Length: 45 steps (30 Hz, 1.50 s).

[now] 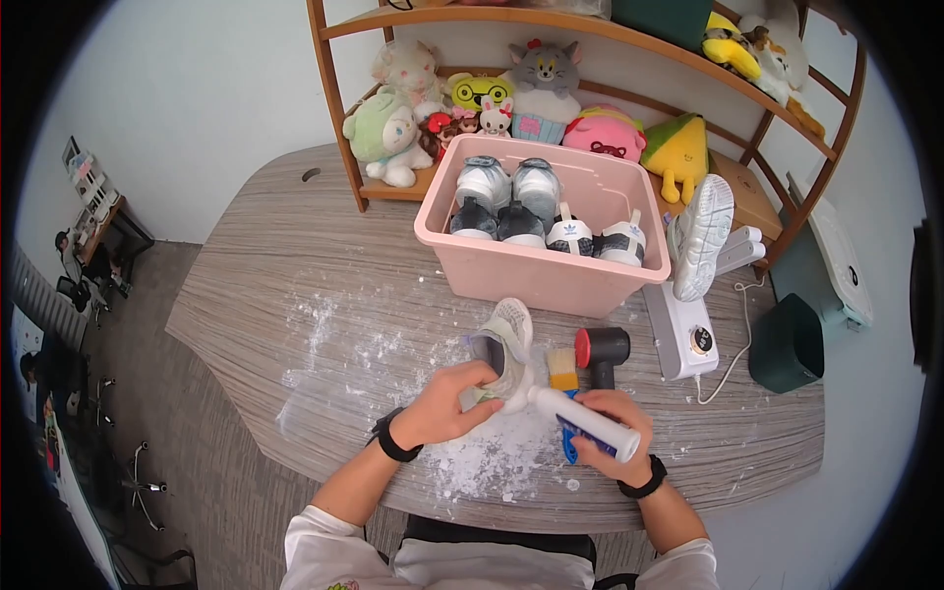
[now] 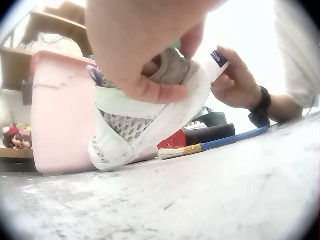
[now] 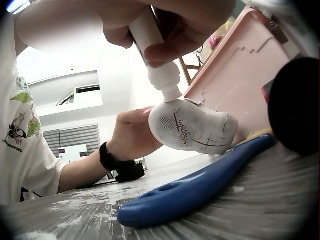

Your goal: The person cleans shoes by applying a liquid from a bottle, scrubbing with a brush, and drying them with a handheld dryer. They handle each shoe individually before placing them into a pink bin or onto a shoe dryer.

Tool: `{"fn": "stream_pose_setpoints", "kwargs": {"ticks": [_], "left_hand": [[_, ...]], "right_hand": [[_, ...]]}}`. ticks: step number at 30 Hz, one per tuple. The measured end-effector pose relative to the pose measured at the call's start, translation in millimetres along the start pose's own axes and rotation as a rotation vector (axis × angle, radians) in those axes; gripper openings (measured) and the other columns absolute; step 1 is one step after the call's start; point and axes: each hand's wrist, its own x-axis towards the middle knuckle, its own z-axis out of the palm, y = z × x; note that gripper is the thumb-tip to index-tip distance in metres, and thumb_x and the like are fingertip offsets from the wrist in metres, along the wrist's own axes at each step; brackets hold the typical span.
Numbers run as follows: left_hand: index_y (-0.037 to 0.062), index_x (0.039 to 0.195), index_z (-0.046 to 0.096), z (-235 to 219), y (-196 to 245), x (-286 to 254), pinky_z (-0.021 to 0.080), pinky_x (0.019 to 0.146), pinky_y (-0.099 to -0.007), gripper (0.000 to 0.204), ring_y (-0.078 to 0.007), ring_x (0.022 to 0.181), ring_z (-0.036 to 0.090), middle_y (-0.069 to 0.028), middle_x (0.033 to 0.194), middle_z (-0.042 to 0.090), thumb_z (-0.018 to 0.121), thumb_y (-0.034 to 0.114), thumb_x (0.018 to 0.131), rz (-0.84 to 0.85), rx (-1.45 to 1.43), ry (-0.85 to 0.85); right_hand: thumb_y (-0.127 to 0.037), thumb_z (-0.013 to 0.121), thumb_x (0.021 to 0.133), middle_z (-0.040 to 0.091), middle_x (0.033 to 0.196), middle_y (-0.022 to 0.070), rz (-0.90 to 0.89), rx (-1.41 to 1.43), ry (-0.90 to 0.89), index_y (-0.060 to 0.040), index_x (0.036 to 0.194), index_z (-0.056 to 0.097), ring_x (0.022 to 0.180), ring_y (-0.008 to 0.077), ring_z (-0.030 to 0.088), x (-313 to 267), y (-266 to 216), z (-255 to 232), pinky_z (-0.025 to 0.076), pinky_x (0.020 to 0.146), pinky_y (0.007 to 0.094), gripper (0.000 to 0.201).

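My left hand [image 1: 444, 405] grips a pale mesh sneaker [image 2: 132, 125] at its ankle opening, with the thumb outside and fingers reaching in. The sneaker is tilted, toe low over the table, and its scuffed white sole [image 3: 182, 125] faces my right hand. In my right hand [image 1: 621, 405] is a white squeeze bottle [image 1: 590, 425] with a dark blue label, fingers wrapped round its body. The nozzle [image 3: 172, 93] points down and meets the sole's heel edge. Below, a blue-handled brush [image 3: 195, 187] with pale bristles lies on the table.
A pink bin [image 1: 551, 283] holding several sneakers stands behind my hands. To the right are a black-and-red hair dryer [image 1: 605, 349], a white device [image 1: 681, 334] with a sneaker [image 1: 700, 241] on it, and a dark green bin [image 1: 787, 344]. White residue [image 1: 482, 462] streaks the table.
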Motion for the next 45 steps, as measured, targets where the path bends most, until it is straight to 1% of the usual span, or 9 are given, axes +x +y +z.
{"fn": "stream_pose_setpoints", "kwargs": {"ticks": [8,16,18,24,31,35,39,43,45], "left_hand": [[-0.0007,0.102,0.065,-3.0,1.9,-0.4,0.050,0.073,-0.0353,0.022,-0.0282,0.079,0.064,-0.0145,0.090,0.066,0.077,0.009,0.088,-0.014,-0.033,0.014],[-0.0010,0.106,0.068,0.1,-1.4,-0.6,0.052,0.075,-0.0359,0.022,-0.0283,0.081,0.067,-0.0144,0.092,0.069,0.078,0.010,0.089,-0.004,-0.089,0.062],[-0.0011,0.104,0.069,1.5,-3.0,-0.8,0.052,0.069,-0.0341,0.025,-0.0256,0.077,0.068,-0.0142,0.091,0.070,0.082,0.011,0.087,0.073,-0.034,0.116],[-0.0006,0.102,0.071,5.7,-2.3,-2.4,0.048,0.056,-0.0308,0.032,-0.0214,0.065,0.064,-0.0109,0.087,0.070,0.089,0.016,0.080,0.072,0.088,0.137],[-0.0002,0.102,0.071,14.0,-8.4,0.0,0.050,0.058,-0.0348,0.033,-0.0273,0.066,0.063,-0.0113,0.083,0.067,0.087,0.019,0.081,0.201,0.252,0.215],[0.0006,0.112,0.068,15.2,-3.0,-0.7,0.054,0.066,-0.0393,0.030,-0.0328,0.078,0.067,-0.0143,0.092,0.067,0.080,0.010,0.086,0.107,0.226,0.113],[0.0015,0.122,0.065,19.3,-6.2,-0.6,0.057,0.075,-0.0426,0.034,-0.0368,0.092,0.068,-0.0174,0.103,0.067,0.067,-0.003,0.088,0.107,0.289,0.026],[-0.0003,0.119,0.067,21.8,-1.7,1.3,0.058,0.077,-0.0399,0.035,-0.0354,0.091,0.070,-0.0171,0.105,0.070,0.068,-0.008,0.085,0.084,0.283,0.013],[0.0008,0.117,0.069,19.4,-2.3,3.5,0.058,0.079,-0.0384,0.037,-0.0333,0.091,0.071,-0.0158,0.106,0.071,0.067,-0.010,0.082,0.217,0.290,0.068]], "right_hand": [[-0.008,0.089,0.075,0.072,0.117,0.0188,0.065,0.083,0.097,0.0021,0.119,0.066,0.104,0.0271,0.070,-1.8,7.7,1.9,0.057,0.092,0.0365,0.050],[-0.012,0.090,0.073,0.071,0.117,0.0200,0.033,0.150,-0.007,0.0029,0.117,0.068,0.104,0.0264,0.071,-3.2,-1.3,0.6,0.057,0.091,0.0358,0.051],[-0.012,0.090,0.073,0.071,0.117,0.0200,0.037,0.153,-0.007,0.0030,0.117,0.068,0.104,0.0262,0.071,-3.5,0.0,1.6,0.057,0.091,0.0356,0.051],[-0.009,0.090,0.074,0.071,0.117,0.0195,0.042,0.044,0.089,0.0030,0.119,0.066,0.104,0.0274,0.071,-1.5,2.5,6.1,0.058,0.091,0.0364,0.052],[-0.011,0.092,0.072,0.073,0.112,0.0184,-0.121,-0.071,-0.062,0.0019,0.116,0.069,0.097,0.0277,0.073,0.6,-8.2,10.5,0.060,0.083,0.0334,0.051],[-0.008,0.088,0.073,0.072,0.114,0.0187,0.018,-0.050,-0.031,0.0024,0.116,0.067,0.102,0.0291,0.072,-0.5,-5.2,11.2,0.057,0.091,0.0369,0.049],[-0.005,0.088,0.075,0.072,0.110,0.0167,0.033,-0.117,-0.001,0.0016,0.115,0.069,0.095,0.0265,0.073,6.9,-4.2,13.9,0.059,0.084,0.0338,0.045],[-0.005,0.088,0.075,0.072,0.107,0.0164,0.096,-0.137,-0.007,0.0014,0.114,0.068,0.092,0.0257,0.072,8.8,-5.5,15.6,0.058,0.081,0.0337,0.044],[-0.004,0.088,0.075,0.072,0.106,0.0162,0.119,-0.138,-0.007,0.0012,0.114,0.068,0.091,0.0255,0.072,9.3,-5.3,15.7,0.058,0.080,0.0338,0.044]]}}
